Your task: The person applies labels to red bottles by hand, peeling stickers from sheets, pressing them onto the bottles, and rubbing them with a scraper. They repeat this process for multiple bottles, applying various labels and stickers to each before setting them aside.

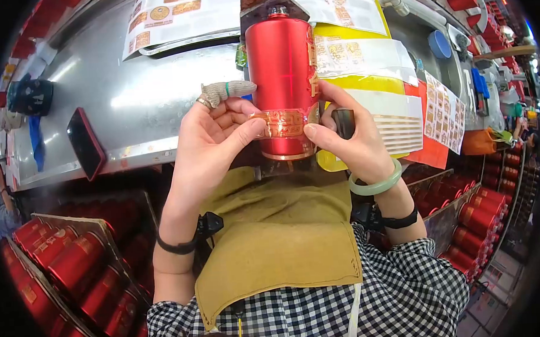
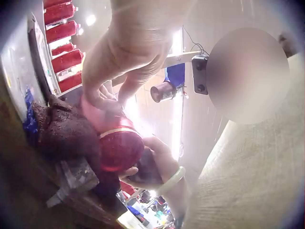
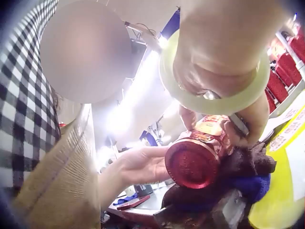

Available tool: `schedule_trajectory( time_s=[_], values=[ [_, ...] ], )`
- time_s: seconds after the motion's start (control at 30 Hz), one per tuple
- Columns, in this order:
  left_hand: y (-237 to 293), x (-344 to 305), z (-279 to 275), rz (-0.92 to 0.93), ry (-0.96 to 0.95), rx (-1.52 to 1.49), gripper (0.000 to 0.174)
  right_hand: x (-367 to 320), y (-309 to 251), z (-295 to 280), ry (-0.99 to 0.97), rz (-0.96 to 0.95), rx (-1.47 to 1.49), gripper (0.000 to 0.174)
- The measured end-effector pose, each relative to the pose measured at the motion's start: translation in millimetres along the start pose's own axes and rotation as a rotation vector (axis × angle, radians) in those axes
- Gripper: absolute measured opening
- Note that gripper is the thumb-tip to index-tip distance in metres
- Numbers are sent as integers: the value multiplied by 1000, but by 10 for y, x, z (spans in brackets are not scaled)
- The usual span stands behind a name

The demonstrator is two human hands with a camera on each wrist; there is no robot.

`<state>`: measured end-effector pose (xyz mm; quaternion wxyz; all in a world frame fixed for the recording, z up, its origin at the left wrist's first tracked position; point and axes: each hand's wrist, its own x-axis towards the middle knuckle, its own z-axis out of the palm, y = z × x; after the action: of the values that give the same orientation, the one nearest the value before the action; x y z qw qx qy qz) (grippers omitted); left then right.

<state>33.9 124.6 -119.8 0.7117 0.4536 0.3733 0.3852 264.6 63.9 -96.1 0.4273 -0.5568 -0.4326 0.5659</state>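
Note:
A shiny red bottle (image 1: 282,70) lies with its neck away from the body and its base near the apron. Around its lower part runs a gold patterned band (image 1: 283,124). The left hand (image 1: 216,128), with a knitted cover on one finger, has its thumb on the band's left end. On the other side the right hand (image 1: 357,133) presses its thumb at the band's right end, fingers round the bottle's side, with a dark object (image 1: 343,124) against its palm. The bottle's base (image 3: 193,163) faces the right wrist view; a dark cloth (image 3: 248,162) is beneath.
Sticker sheets (image 1: 362,54) and a yellow sheet (image 1: 363,90) lie on the right. A phone (image 1: 87,143) is at the metal table's (image 1: 138,102) left edge. Crates of red bottles (image 1: 76,258) stand below on both sides. A blue cup (image 1: 439,43) is at the back right.

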Motion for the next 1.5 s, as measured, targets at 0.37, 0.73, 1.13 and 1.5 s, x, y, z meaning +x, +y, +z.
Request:
schedule_trajectory(
  time_s=[0.37, 0.73, 1.13, 1.5],
  values=[
    [5, 7, 43, 40, -26, -25, 37, 18, -8, -59, 11, 52, -93, 67],
    [-81, -18, 37, 39, 37, -27, 36, 93, -68, -4, 36, 13, -12, 57],
    [-84, 14, 84, 18, 66, -40, 39, 114, -70, -31, 22, 29, 34, 56],
    [-169, -5, 111, 53, 121, -49, 41, 124, -43, 18, 41, 27, 38, 63]
  ],
)
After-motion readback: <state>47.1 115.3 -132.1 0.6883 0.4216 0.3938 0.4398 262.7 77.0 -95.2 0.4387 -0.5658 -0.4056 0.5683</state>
